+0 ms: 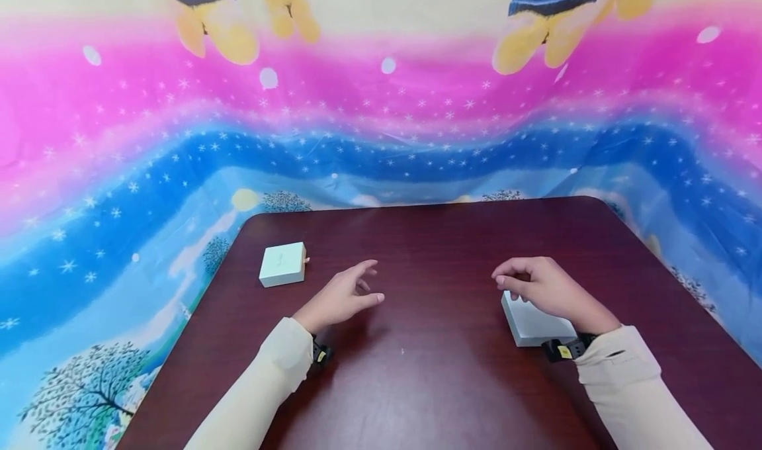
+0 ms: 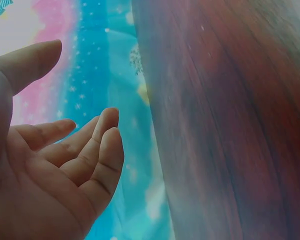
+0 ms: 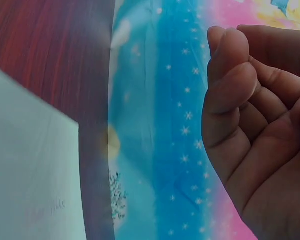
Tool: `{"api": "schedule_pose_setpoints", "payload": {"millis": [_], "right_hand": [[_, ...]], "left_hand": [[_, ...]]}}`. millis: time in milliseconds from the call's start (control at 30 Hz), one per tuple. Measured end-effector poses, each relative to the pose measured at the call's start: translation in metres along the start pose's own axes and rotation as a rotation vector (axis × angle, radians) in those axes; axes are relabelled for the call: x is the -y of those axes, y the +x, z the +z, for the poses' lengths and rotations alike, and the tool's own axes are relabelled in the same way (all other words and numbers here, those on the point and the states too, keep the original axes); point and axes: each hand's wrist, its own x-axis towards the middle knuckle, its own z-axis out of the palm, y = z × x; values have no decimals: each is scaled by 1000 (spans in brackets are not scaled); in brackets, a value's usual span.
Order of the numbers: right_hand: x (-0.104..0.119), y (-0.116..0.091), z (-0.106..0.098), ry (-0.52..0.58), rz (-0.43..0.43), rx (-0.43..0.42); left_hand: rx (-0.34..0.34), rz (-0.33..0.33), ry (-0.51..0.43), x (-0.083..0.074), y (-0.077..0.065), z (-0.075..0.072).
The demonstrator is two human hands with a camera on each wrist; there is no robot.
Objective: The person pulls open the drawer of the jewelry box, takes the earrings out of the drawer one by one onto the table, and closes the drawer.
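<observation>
White box, faint lettering, possibly cursive

Head view from high at six o'clock, facing twelve, downward, wrist views closer, rolled sideways, all sharing flat dark-red wooden surface

Tabletop glossy, wood-grained; boxes smooth, matt, paper-like; backdrop creased cloth.

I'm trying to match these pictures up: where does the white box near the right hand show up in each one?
Head: the white box sits right of centre, partly hidden by the right hand.
Left wrist: not in it.
Right wrist: along the left edge, cut off by the frame.
Shared landmark: the blue snowflake-patterned cloth, beyond the table's edge.
</observation>
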Motion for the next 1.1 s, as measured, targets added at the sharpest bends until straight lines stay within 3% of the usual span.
{"api": "schedule_pose_setpoints", "payload": {"millis": [500, 1100], "right_hand": [[21, 36, 31, 99, -55, 44], [52, 91, 73, 42, -158, 132]], "left_hand": [[-107, -100, -18, 26, -20, -29], [-177, -157, 10, 47, -31, -67]]}}
